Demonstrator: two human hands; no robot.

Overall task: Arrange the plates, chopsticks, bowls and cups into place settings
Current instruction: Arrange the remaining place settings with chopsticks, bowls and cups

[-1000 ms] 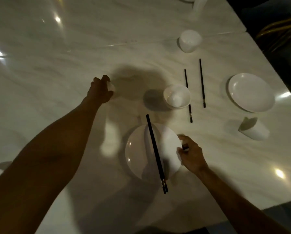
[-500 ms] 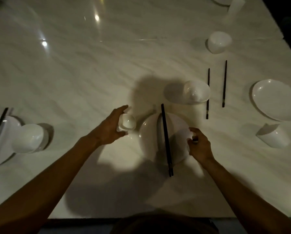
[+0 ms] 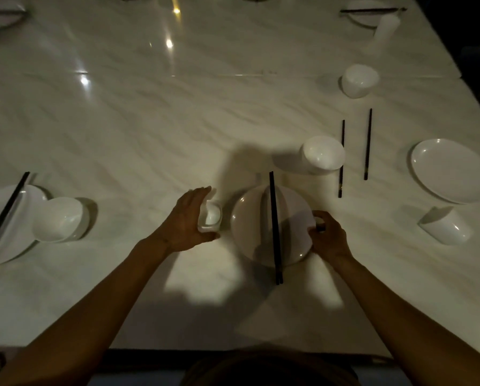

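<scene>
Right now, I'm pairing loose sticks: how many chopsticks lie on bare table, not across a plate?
2: the left chopstick by the bowl, the right chopstick beside it, toward the empty plate. The dim far edge may hide more.

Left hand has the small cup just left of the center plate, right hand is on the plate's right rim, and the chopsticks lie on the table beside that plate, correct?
Not quite. In the head view the chopsticks lie across the center plate, not on the table beside it. The rest holds: the left hand holds the small cup just left of the plate, and the right hand is at its right rim.
</scene>
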